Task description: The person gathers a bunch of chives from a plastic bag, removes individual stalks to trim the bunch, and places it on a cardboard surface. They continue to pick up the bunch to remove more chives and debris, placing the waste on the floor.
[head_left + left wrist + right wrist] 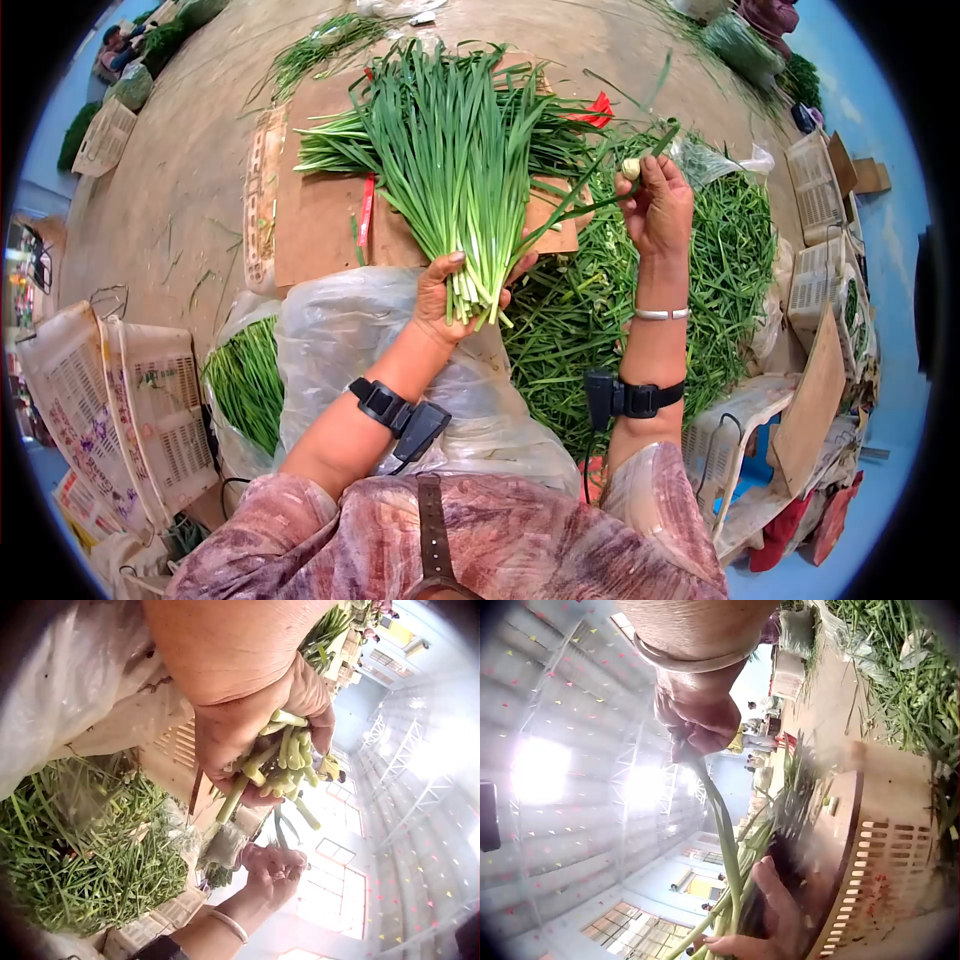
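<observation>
Gripping the greens point(450, 150) by their stems, left hand point(450, 300); right hand point(662, 205) raised at 2 o'clock, pinching a leaf point(724, 825). Scrawl on the 8 o'clock crate point(90, 400)? Unreadable.

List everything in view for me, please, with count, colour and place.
Held bunch: one, green with pale ends, left hand
Lying bunches: at least one, green, on cardboard
Cardboard: count unclear, brown, beneath bunches
Red strips: at least two, beside bunches
Leaf heaps: several, green, largest right of cardboard
Plastic sheeting: count unclear, whitish, near torso
Bagged stalks: one bag, green, left of sheeting
Crates: several, off-white, both sides
Armbands: two, black, on forearms
Bracelet: one, silvery, right wrist
Pale object: one, right fingertips
Left hand: one, gripping held bunch
Right hand: one, pinching leaf
</observation>
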The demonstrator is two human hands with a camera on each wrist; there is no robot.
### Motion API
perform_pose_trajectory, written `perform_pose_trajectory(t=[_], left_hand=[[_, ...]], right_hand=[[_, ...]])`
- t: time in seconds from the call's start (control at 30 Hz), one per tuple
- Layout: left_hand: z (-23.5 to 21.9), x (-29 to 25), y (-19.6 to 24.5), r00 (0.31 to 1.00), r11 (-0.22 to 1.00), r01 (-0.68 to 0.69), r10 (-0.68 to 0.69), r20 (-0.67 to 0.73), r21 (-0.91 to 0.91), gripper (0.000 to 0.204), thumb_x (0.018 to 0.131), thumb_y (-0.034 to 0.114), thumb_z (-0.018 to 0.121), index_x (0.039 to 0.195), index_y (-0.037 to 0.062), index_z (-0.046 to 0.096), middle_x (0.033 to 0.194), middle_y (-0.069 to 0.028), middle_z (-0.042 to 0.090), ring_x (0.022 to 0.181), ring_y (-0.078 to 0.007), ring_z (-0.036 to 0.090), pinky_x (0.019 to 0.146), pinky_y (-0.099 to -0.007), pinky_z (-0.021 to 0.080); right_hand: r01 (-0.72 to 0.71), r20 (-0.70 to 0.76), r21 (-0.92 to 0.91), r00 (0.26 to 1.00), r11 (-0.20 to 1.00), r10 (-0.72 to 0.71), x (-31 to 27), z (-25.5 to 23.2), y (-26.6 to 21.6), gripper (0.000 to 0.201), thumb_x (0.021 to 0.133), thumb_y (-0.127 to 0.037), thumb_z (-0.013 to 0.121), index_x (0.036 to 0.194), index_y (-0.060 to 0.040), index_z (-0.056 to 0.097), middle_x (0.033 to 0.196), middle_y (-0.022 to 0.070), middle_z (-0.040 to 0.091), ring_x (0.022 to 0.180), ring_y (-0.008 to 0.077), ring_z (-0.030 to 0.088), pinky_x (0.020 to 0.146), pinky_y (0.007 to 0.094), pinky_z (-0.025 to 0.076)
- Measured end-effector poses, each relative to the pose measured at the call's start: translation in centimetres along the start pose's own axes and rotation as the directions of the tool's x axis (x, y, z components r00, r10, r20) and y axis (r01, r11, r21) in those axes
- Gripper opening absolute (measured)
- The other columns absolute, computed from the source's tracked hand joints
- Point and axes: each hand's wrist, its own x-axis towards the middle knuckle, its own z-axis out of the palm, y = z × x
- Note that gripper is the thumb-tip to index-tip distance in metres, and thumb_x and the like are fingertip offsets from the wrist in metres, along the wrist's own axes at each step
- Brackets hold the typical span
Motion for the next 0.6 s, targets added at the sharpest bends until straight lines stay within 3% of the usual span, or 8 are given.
perform_pose_trajectory(t=[0.1, 0.2, 0.33, 0.43, 0.47, 0.5, 0.57, 0.6], left_hand=[[0.0, 0.2, -0.1, 1.000, 0.999, -0.023, 0.023, 0.005, 0.023, 0.074, 0.071, 0.016, 0.063, 0.134, 0.0007, 0.027, 0.133, -0.0211, 0.035, 0.123, -0.0349, 0.036, 0.074, -0.0443, 0.055], [-0.2, 0.3, -0.2, 0.995, 0.996, -0.086, 0.085, 0.046, 0.023, 0.074, 0.071, 0.016, 0.064, 0.133, 0.0006, 0.027, 0.134, -0.0233, 0.033, 0.117, -0.0358, 0.044, 0.073, -0.0458, 0.055], [-0.5, 0.1, -0.1, 0.998, 0.998, -0.067, 0.067, 0.005, 0.005, 0.073, 0.071, 0.016, 0.063, 0.133, 0.0008, 0.027, 0.134, -0.0240, 0.033, 0.116, -0.0352, 0.045, 0.073, -0.0463, 0.055], [-0.8, 0.3, 0.0, 0.998, 0.997, -0.036, 0.032, 0.057, 0.071, 0.080, 0.072, 0.022, 0.065, 0.137, 0.0034, 0.022, 0.139, -0.0241, 0.024, 0.123, -0.0363, 0.036, 0.074, -0.0441, 0.055], [-0.7, 0.3, -0.1, 0.996, 0.994, -0.031, 0.022, 0.089, 0.106, 0.077, 0.072, 0.026, 0.064, 0.135, 0.0018, 0.026, 0.136, -0.0225, 0.031, 0.123, -0.0364, 0.035, 0.086, -0.0507, 0.047], [-0.8, 0.3, -0.2, 0.996, 0.994, -0.027, 0.018, 0.086, 0.103, 0.077, 0.072, 0.026, 0.064, 0.135, 0.0018, 0.026, 0.136, -0.0225, 0.031, 0.123, -0.0364, 0.035, 0.086, -0.0507, 0.047], [-1.1, 0.3, -0.5, 0.998, 0.992, -0.038, 0.031, 0.058, 0.124, 0.073, 0.072, 0.029, 0.063, 0.132, 0.0010, 0.032, 0.131, -0.0198, 0.038, 0.123, -0.0370, 0.036, 0.098, -0.0564, 0.032], [-1.0, 0.4, -0.5, 0.998, 0.990, -0.039, 0.034, 0.044, 0.133, 0.067, 0.071, 0.030, 0.062, 0.126, -0.0002, 0.039, 0.124, -0.0172, 0.046, 0.122, -0.0363, 0.038, 0.104, -0.0573, 0.019]], right_hand=[[-0.063, -0.057, 0.034, 0.996, 0.997, 0.065, -0.7, -2.1, 1.2, 0.013, 0.085, -0.013, 0.060, 0.080, -0.0042, 0.051, 0.069, 0.0075, 0.058, 0.055, 0.0163, 0.055, 0.040, 0.0197, 0.038], [-0.127, -0.124, 0.070, 0.983, 0.990, 0.134, -2.1, -4.5, 2.4, 0.013, 0.085, -0.014, 0.058, 0.080, -0.0050, 0.050, 0.069, 0.0060, 0.055, 0.055, 0.0145, 0.052, 0.040, 0.0194, 0.037], [-0.208, -0.141, 0.160, 0.963, 0.965, 0.231, -4.4, -7.3, 4.1, 0.012, 0.087, -0.017, 0.056, 0.083, -0.0069, 0.050, 0.070, 0.0040, 0.055, 0.054, 0.0130, 0.050, 0.040, 0.0189, 0.035], [-0.252, -0.152, 0.198, 0.947, 0.947, 0.283, -5.4, -8.3, 4.9, 0.013, 0.087, -0.018, 0.056, 0.082, -0.0078, 0.049, 0.069, 0.0036, 0.054, 0.053, 0.0124, 0.049, 0.039, 0.0184, 0.033], [-0.280, -0.157, 0.196, 0.937, 0.940, 0.312, -5.5, -8.5, 5.2, 0.013, 0.087, -0.017, 0.056, 0.082, -0.0077, 0.049, 0.069, 0.0036, 0.054, 0.053, 0.0124, 0.048, 0.038, 0.0186, 0.032], [-0.308, -0.164, 0.194, 0.926, 0.932, 0.340, -5.6, -8.7, 5.4, 0.013, 0.087, -0.017, 0.056, 0.082, -0.0077, 0.049, 0.068, 0.0035, 0.054, 0.052, 0.0123, 0.048, 0.038, 0.0187, 0.032], [-0.313, -0.166, 0.191, 0.924, 0.930, 0.345, -5.7, -8.6, 5.8, 0.013, 0.086, -0.016, 0.057, 0.081, -0.0070, 0.049, 0.068, 0.0040, 0.053, 0.052, 0.0124, 0.048, 0.037, 0.0188, 0.032], [-0.324, -0.172, 0.164, 0.921, 0.932, 0.350, -5.8, -8.4, 5.9, 0.013, 0.086, -0.015, 0.057, 0.081, -0.0066, 0.048, 0.067, 0.0043, 0.053, 0.052, 0.0124, 0.048, 0.037, 0.0188, 0.032]])
